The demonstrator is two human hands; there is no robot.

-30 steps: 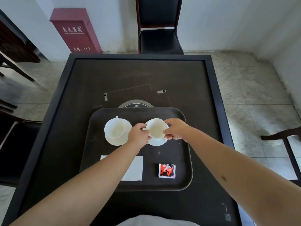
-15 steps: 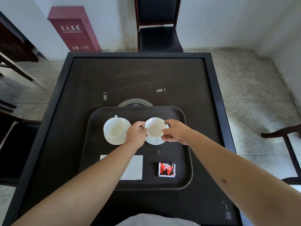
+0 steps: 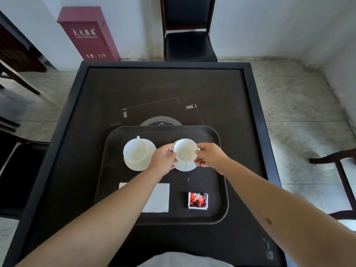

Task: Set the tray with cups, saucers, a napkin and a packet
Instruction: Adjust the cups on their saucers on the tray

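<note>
napkin (image 3: 159, 197) part-hidden by forearm

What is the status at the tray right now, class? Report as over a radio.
Left hand and right hand both grip the right cup over its saucer. Left cup, napkin, packet on tray. Nothing in the way.

This looks like a plain tea room or game room in a public building rather than a home. A square black table (image 3: 165, 89) with a raised frame has a round control panel (image 3: 161, 122) at its centre, as on an automatic mahjong table. Dark padded chairs (image 3: 189, 29) stand round it on a tiled floor (image 3: 300, 105) against bare white walls. A red fire-equipment cabinet (image 3: 88, 33) marked 119 stands in the corner.
</note>
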